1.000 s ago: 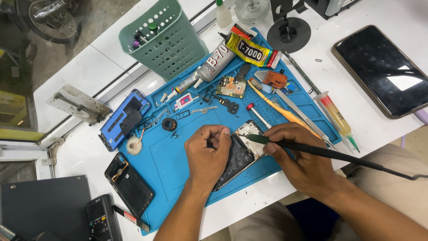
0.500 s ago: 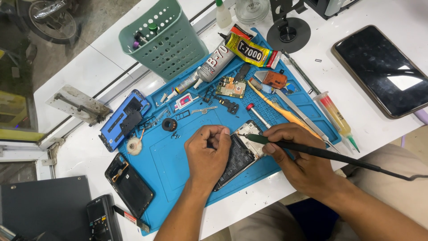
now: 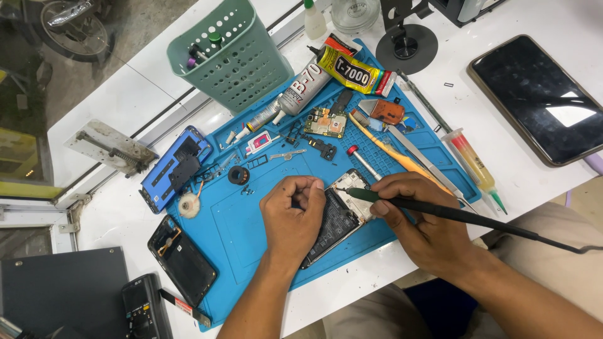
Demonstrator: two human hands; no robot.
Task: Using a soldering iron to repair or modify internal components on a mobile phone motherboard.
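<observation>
- Far left of the white table point(image 3: 125, 75): a dark multimeter point(image 3: 147, 307) at the near edge, a black phone back cover point(image 3: 182, 258) beside it, and a blue phone frame point(image 3: 176, 168) lying at the edge of the blue repair mat point(image 3: 251, 232).
- Behind those, a green perforated basket point(image 3: 232, 53) stands upright with pens in it; glue tubes lie slanting just to its right.
- Centre now: the left hand point(image 3: 293, 216) is curled down on the opened phone point(image 3: 336, 216), fingers bunched together and pressing on its upper left part. What they pinch, if anything, I cannot tell.
- The phone lies tilted on the mat, back off, insides showing, between the two hands.
- Since a second ago, barely a shift: the left hand looks planted on the same spot and the phone has not slid. To me that reads as steady, fine work at one point, not a change of step.
- The right hand point(image 3: 427, 220) has its grip clamped on a black soldering iron point(image 3: 440, 212), the tip lying over the phone's top edge near the left fingertips.
- Right of that: an orange pry tool, tweezers and a syringe point(image 3: 474, 162) lie on the mat's edge.
- Far right, a dark tablet point(image 3: 540, 97) rests well apart.
</observation>
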